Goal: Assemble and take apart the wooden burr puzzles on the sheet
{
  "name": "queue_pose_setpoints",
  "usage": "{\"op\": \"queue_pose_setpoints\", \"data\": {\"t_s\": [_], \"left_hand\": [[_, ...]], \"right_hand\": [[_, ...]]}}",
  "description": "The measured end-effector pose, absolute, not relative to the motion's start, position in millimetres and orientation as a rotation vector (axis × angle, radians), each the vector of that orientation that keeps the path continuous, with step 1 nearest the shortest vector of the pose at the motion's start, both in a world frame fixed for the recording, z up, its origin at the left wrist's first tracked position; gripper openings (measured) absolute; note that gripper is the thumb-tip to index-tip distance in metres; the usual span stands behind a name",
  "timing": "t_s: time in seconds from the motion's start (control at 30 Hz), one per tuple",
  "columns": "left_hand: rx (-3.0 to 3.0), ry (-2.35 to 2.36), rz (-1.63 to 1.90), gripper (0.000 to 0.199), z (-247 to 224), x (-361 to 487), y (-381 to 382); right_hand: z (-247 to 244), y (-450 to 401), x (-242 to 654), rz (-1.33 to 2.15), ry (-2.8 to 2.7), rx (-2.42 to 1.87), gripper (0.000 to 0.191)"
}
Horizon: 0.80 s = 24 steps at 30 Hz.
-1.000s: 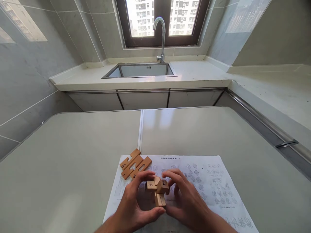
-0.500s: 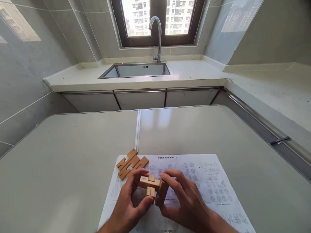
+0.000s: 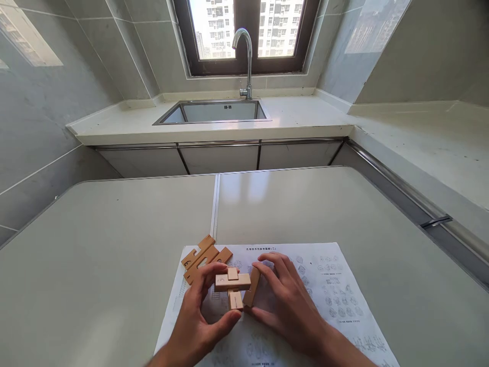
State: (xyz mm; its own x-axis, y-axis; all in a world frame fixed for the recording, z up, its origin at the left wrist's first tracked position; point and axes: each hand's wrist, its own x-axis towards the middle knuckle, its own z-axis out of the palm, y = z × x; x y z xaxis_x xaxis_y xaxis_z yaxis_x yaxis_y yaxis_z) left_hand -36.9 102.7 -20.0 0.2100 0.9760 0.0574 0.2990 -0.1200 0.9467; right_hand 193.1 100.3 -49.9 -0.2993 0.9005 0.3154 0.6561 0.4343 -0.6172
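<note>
From where I stand, the left hand [image 3: 206, 306] grips crossed wooden blocks [image 3: 233, 282] over the printed sheet [image 3: 353, 290], presumably steadying them; the right hand [image 3: 292, 303] pinches a tilted block [image 3: 252, 288] just beside, contact indeterminable. Notched pieces [image 3: 209, 254] lie far left, apparently for easy reach.

The joined blocks [image 3: 233, 282] in the left hand [image 3: 200, 313] now sit nearly level, squared up from the slant of half a second ago; the right hand [image 3: 292, 306] has its tilted block [image 3: 252, 287] just to their right, where a second ago blocks cluster tightly between both hands; the numeral 2 at their right side is gone from sight.
</note>
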Motion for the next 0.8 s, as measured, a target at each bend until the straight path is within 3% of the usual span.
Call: {"op": "queue_pose_setpoints", "data": {"t_s": [0.47, 0.67, 0.8], "left_hand": [[1.862, 1.152, 0.951, 0.060, -27.2, -39.9, 104.6], [1.854, 1.109, 0.919, 0.063, -23.4, -39.4, 102.3], [1.862, 1.062, 0.863, 0.066, -24.2, -40.8, 100.4]], "right_hand": [[-47.4, 101.0, 197.1, 0.572, -2.057, -1.262, 0.081], [-31.2, 102.9, 203.3, 0.747, -1.909, -1.147, 0.034], [-31.8, 104.1, 203.8, 0.792, -1.901, -1.115, 0.018]]}}
